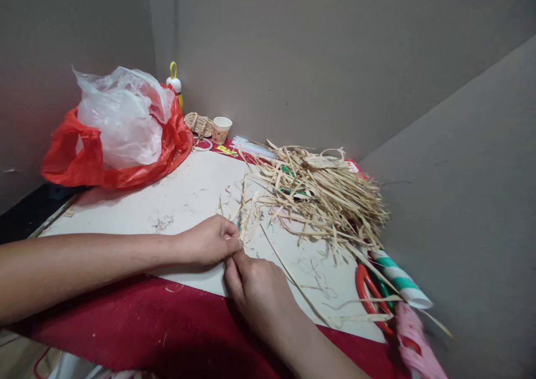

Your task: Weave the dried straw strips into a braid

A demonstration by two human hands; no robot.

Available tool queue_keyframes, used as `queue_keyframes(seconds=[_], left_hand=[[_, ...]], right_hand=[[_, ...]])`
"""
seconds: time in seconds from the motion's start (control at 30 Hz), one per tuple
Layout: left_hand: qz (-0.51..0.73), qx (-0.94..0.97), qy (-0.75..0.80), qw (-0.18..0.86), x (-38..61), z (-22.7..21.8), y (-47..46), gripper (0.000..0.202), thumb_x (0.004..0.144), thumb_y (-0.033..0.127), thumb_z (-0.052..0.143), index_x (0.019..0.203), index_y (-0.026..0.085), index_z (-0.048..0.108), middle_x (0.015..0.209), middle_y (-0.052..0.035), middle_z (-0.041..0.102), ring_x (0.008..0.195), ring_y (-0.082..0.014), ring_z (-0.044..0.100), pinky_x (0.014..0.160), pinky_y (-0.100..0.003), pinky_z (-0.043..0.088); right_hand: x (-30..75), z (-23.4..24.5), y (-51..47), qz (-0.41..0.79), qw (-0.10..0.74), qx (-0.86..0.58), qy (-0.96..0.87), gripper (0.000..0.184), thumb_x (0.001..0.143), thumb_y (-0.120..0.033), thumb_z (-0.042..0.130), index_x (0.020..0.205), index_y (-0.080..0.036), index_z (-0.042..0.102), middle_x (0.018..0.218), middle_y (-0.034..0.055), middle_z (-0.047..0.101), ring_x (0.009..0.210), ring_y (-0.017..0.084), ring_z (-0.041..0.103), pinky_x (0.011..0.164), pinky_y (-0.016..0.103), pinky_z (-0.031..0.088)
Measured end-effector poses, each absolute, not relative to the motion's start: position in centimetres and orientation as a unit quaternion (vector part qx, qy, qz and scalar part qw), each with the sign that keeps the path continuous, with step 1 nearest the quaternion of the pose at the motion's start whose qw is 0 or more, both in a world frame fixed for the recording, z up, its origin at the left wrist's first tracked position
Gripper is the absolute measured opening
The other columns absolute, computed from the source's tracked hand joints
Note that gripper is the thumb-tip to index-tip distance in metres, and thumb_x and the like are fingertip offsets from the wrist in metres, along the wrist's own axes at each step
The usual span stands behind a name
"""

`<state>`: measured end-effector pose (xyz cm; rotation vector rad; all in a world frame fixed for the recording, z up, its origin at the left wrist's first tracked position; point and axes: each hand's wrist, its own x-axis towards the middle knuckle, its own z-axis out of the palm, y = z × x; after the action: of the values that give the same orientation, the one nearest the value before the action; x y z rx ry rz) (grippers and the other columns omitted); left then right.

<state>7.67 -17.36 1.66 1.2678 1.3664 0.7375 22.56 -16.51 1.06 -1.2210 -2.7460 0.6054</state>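
Note:
My left hand (215, 239) is closed in a pinch on a narrow strip of dry straw (243, 209), which points away from me over the white board. It looks twisted or plaited, but the detail is too small to be sure. Right against it, my right hand (257, 281) has thumb and forefinger pressed together at the near end of the same straw. The fingers hide the part between them. Beyond and to the right lies a large heap of dry straw (335, 192), with loose pieces scattered around the hands.
A red plastic bag (79, 164) with a clear bag (121, 116) in it stands at the back left. Near the wall are a woven straw sandal (199, 124) and a paper cup (221, 130). Red-handled scissors (363, 289) and a green-striped roll (400, 278) lie at right.

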Motion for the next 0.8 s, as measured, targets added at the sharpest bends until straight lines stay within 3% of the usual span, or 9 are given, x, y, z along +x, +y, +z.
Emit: queue_keyframes(seconds=[0.1,0.2,0.3,0.37,0.47,0.53,0.67,0.8], left_hand=[[0.309,0.515,0.568,0.562,7.3,1.5,-17.4,0.017,0.073,0.026,0.050,0.059,0.016,0.049,0.046,0.0073,0.038,0.045,-0.0059,0.030,0.045,-0.021,0.019],[0.317,0.503,0.556,0.581,6.9,1.6,-17.4,0.020,0.075,0.031,0.052,0.061,0.017,0.049,0.046,0.0077,0.037,0.043,-0.0056,0.027,0.044,-0.022,0.017],[0.328,0.500,0.539,0.594,6.5,1.9,-17.4,0.023,0.075,0.035,0.055,0.062,0.017,0.048,0.047,0.0079,0.037,0.043,-0.0054,0.027,0.044,-0.021,0.018],[0.336,0.501,0.527,0.599,6.4,1.9,-17.3,0.024,0.075,0.036,0.056,0.063,0.016,0.050,0.048,0.0078,0.039,0.045,-0.0053,0.028,0.046,-0.021,0.020],[0.347,0.510,0.489,0.617,6.3,1.5,-17.3,0.023,0.078,0.035,0.054,0.066,0.015,0.053,0.057,0.0041,0.050,0.051,-0.0065,0.038,0.051,-0.021,0.028],[0.341,0.514,0.481,0.623,6.3,1.3,-17.2,0.021,0.078,0.033,0.053,0.068,0.015,0.054,0.059,0.0031,0.053,0.053,-0.0071,0.041,0.054,-0.021,0.030],[0.306,0.531,0.519,0.596,6.0,1.4,-17.2,0.024,0.079,0.034,0.052,0.065,0.015,0.052,0.056,0.0050,0.048,0.049,-0.0060,0.033,0.049,-0.021,0.025],[0.267,0.555,0.524,0.588,5.7,2.3,-17.1,0.024,0.080,0.033,0.049,0.063,0.018,0.044,0.050,0.0082,0.035,0.045,-0.0057,0.025,0.046,-0.022,0.018]], right_hand=[[23.3,2.8,-17.0,0.234,-0.005,-0.328,-0.915,0.029,0.089,-0.021,0.041,0.066,-0.017,0.058,0.058,0.0050,0.063,0.047,0.013,0.049,0.050,0.027,0.023],[24.4,4.4,-15.7,0.412,-0.025,-0.283,-0.866,0.039,0.090,-0.033,0.044,0.056,-0.016,0.052,0.050,0.0000,0.055,0.045,0.009,0.044,0.046,0.023,0.026],[25.0,4.4,-13.3,0.507,0.119,-0.380,-0.764,0.043,0.090,-0.041,0.043,0.056,-0.016,0.050,0.053,-0.0009,0.054,0.042,0.007,0.040,0.043,0.020,0.028],[24.8,3.6,-12.0,0.551,0.185,-0.410,-0.703,0.034,0.087,-0.044,0.050,0.069,-0.016,0.055,0.061,-0.0009,0.058,0.040,0.006,0.039,0.041,0.020,0.028],[24.0,1.9,-11.5,0.663,0.139,-0.359,-0.642,0.029,0.085,-0.045,0.052,0.084,-0.016,0.055,0.066,-0.0013,0.059,0.036,0.004,0.037,0.037,0.019,0.025],[23.6,1.0,-11.8,0.719,0.094,-0.321,-0.609,0.032,0.087,-0.046,0.050,0.078,-0.016,0.053,0.058,-0.0034,0.054,0.035,0.004,0.031,0.036,0.019,0.021],[23.2,0.3,-12.1,0.754,0.075,-0.304,-0.577,0.037,0.084,-0.048,0.055,0.067,-0.015,0.051,0.045,-0.0088,0.034,0.039,0.004,0.025,0.039,0.017,0.020],[23.1,0.3,-11.7,0.809,0.045,-0.306,-0.500,0.038,0.078,-0.047,0.062,0.062,-0.016,0.047,0.043,-0.0106,0.029,0.037,0.003,0.019,0.037,0.017,0.017]])
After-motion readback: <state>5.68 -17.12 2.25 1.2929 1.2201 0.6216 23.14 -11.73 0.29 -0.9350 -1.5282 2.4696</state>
